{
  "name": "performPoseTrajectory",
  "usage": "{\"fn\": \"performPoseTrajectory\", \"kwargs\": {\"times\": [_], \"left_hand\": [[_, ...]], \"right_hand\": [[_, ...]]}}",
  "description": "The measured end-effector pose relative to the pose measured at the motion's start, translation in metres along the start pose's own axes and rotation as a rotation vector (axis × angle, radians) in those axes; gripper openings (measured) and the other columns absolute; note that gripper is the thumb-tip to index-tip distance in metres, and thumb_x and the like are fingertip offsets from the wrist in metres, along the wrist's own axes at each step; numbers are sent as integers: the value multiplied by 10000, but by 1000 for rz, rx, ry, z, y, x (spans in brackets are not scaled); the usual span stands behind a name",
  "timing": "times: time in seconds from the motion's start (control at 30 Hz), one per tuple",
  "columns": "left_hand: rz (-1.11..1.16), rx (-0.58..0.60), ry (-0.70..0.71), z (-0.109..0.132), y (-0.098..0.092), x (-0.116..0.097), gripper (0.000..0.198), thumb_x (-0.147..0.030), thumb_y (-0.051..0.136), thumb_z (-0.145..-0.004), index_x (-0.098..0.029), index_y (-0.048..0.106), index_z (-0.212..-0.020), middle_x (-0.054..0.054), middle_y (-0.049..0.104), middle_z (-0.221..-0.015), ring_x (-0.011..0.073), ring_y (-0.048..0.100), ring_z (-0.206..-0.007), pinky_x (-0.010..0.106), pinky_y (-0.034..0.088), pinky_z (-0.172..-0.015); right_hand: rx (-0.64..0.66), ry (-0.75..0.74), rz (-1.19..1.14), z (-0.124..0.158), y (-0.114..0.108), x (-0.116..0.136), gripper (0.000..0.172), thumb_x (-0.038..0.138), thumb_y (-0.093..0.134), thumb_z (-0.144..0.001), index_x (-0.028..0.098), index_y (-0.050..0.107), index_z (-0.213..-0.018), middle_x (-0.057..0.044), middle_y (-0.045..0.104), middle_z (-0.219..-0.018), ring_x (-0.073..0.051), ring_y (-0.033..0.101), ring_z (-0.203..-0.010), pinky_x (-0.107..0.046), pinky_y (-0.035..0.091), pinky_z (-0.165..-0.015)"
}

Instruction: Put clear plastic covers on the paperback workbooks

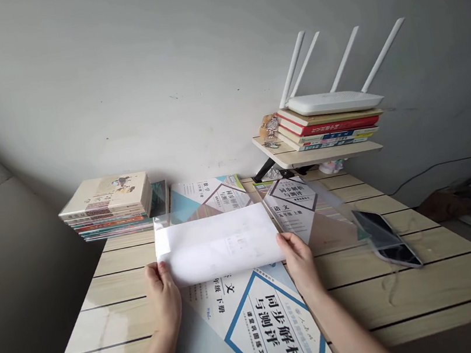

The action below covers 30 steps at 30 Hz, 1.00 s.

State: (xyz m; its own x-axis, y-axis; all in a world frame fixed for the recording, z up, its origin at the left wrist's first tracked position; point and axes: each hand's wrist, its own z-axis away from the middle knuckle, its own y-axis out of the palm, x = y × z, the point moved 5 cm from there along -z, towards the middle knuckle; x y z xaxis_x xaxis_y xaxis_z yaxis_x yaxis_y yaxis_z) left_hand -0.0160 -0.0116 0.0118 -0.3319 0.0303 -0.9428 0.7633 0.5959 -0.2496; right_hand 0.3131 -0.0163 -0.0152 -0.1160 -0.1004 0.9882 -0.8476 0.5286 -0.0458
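A white paper sheet (219, 244), apparently folded, is held level between both hands, with faint print showing through it. My left hand (165, 296) pinches its near left corner, thumb on top. My right hand (298, 258) grips the near right corner the same way. Beneath the sheet lies a workbook (253, 327) with a blue diamond frame on its cover, partly hidden by the paper. Clear plastic film (333, 224) spreads out to the right, over part of a second workbook (290, 203). A third workbook (190, 198) lies behind the sheet.
A stack of books (107, 204) stands at the table's back left. On the back right, a small raised shelf (329, 153) carries several books (334, 126) and a white router (334, 101). A phone (389, 239) lies on the slatted table (411, 286) at the right.
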Motion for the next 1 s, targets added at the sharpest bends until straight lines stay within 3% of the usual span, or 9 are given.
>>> {"fn": "performPoseTrajectory", "kwargs": {"times": [0.1,0.37,0.47,0.63,1.0], "left_hand": [[14,-5,-4,-1,0,2,439,-656,441,-786,-225,456,-708,-3,496,-660,160,449,-636,302,336,-585],[107,-3,-15,0,-2,-1,429,-643,501,-763,-218,484,-706,-8,494,-665,155,438,-647,291,339,-600],[219,35,-8,1,-2,-2,403,-606,520,-775,-206,517,-729,-11,493,-686,142,427,-657,264,354,-600],[352,97,-120,1,2,3,360,-537,593,-748,-179,554,-748,-2,525,-704,129,442,-659,237,362,-588],[357,46,-175,2,0,2,361,-516,580,-762,-179,498,-665,-25,454,-636,107,385,-602,225,341,-552]], "right_hand": [[8,-11,7,-4,1,3,392,569,580,-748,178,562,-736,-2,547,-687,-152,463,-659,-243,371,-594],[-92,-37,51,-3,2,4,427,573,574,-752,195,432,-611,51,374,-561,-105,321,-557,-226,281,-509],[-88,-29,-5,-1,3,5,407,566,581,-747,189,466,-645,41,416,-594,-114,361,-586,-228,310,-532],[-151,-34,-73,1,-2,-6,381,551,608,-723,180,526,-693,25,499,-647,-130,427,-636,-238,351,-577],[-186,-15,-128,6,-5,-13,340,506,638,-720,181,541,-709,26,524,-690,-132,456,-694,-240,378,-633]]}}
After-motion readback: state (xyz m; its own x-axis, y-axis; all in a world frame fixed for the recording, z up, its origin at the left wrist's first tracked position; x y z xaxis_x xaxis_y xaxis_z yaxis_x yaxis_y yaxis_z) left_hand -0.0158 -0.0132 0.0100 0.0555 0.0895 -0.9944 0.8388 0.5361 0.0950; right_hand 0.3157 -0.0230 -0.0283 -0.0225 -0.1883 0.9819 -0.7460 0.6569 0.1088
